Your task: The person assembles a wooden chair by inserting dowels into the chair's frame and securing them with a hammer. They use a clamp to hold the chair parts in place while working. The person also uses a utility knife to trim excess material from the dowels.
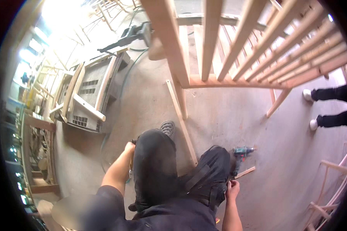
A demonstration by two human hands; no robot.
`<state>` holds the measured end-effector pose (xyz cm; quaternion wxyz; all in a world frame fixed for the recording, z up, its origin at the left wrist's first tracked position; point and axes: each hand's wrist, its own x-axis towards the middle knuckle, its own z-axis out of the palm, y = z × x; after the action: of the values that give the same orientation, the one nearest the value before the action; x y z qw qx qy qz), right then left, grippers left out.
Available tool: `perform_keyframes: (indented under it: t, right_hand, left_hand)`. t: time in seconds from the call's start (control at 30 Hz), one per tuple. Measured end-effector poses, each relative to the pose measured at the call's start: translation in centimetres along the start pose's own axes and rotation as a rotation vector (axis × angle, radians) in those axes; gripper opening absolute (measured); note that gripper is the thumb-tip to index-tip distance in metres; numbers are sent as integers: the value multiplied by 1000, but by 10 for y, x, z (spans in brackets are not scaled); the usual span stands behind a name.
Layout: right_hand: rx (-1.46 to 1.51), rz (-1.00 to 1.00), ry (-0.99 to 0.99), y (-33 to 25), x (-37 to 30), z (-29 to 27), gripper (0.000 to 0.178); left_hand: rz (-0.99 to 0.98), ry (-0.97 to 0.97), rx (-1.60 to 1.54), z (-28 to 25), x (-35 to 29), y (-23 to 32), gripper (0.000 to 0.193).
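Workshop floor, seen from above, listed left to right.

- Grey vented machine (89, 96) with loose wooden strips lying on it, far left, well apart from the person.
- Left hand (129, 148): beside the left knee, low at the thigh; the grip looks closed round something yellowish, but what it is cannot be told.
- Long wooden slat (180, 115): lying on the concrete floor (227, 119), running from the frame toward the knees.
- Slatted wooden frame (235, 50): standing just ahead, legs on the floor.
- Right hand (232, 188): by the right knee, fingers curled together near a short wooden strip (245, 172); whether it pinches anything cannot be told.
- Teal power drill (241, 153): on the floor just beyond the right hand, untouched.
- Another person's legs (331, 107), far right.

Handling note: likely best to steady the strip before lifting the drill.
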<state>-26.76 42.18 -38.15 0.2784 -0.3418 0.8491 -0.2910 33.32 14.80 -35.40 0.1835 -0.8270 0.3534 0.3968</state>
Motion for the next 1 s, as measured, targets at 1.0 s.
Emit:
perform_keyframes:
  t: [1.0]
  right_hand:
    - [1367,-402,-272,-627,87,1,18]
  left_hand:
    - [1193,-191,-1333,-222,-351,258,40]
